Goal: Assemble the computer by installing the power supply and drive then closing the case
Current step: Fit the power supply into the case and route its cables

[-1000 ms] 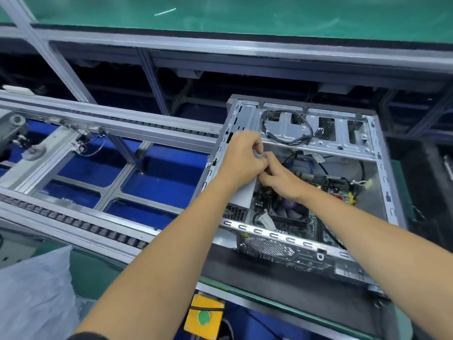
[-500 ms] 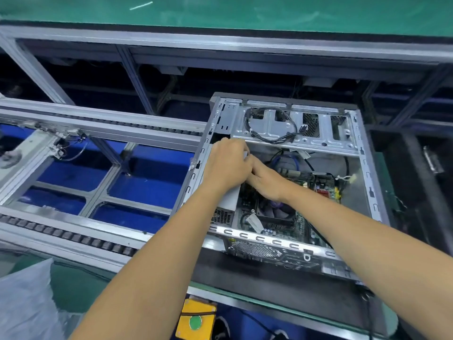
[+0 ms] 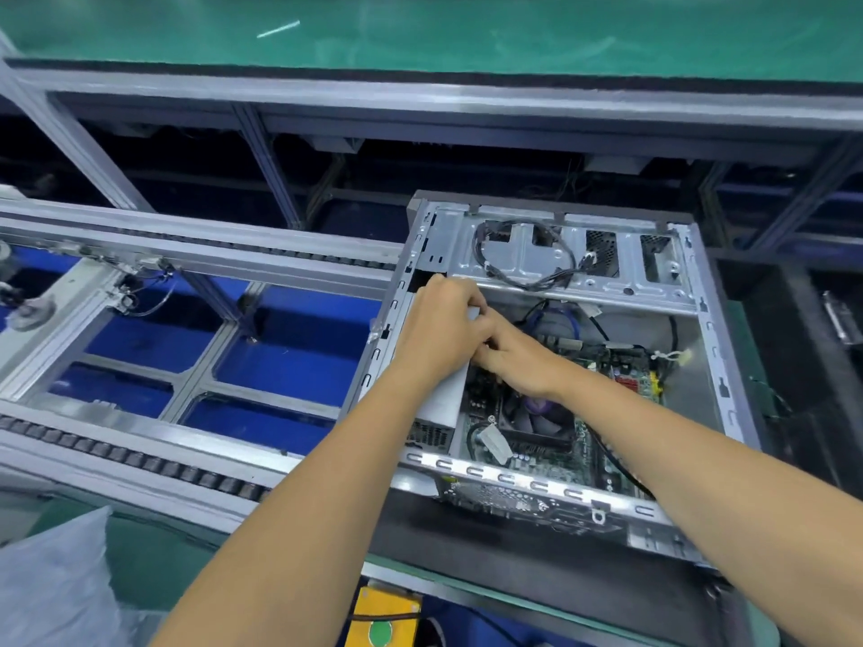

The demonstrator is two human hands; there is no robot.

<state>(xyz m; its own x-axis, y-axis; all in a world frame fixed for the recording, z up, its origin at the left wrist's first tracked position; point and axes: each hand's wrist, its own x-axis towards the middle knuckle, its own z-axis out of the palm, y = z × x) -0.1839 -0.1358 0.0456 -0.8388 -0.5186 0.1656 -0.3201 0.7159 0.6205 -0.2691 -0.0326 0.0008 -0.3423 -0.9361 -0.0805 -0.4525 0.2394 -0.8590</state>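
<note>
Bright, even overhead light, diffuse; no hard-edged shadows. Green floor (image 3: 467, 35) at top of frame carries soft pale sheen patches. Mild glare on the computer case (image 3: 710, 347) sheet metal, strongest on the drive-bay plate at upper centre-right. Dark, underexposed band beneath the aluminium frame rail (image 3: 420, 102) across the upper third; detail lost there. Soft shadow inside the case under the left hand (image 3: 443, 329) and right hand (image 3: 518, 361). Wide-angle distortion: rails bow and splay toward the edges. Overall slight softness; lower left corner blurred, forearms near the bottom edge out of focus.
</note>
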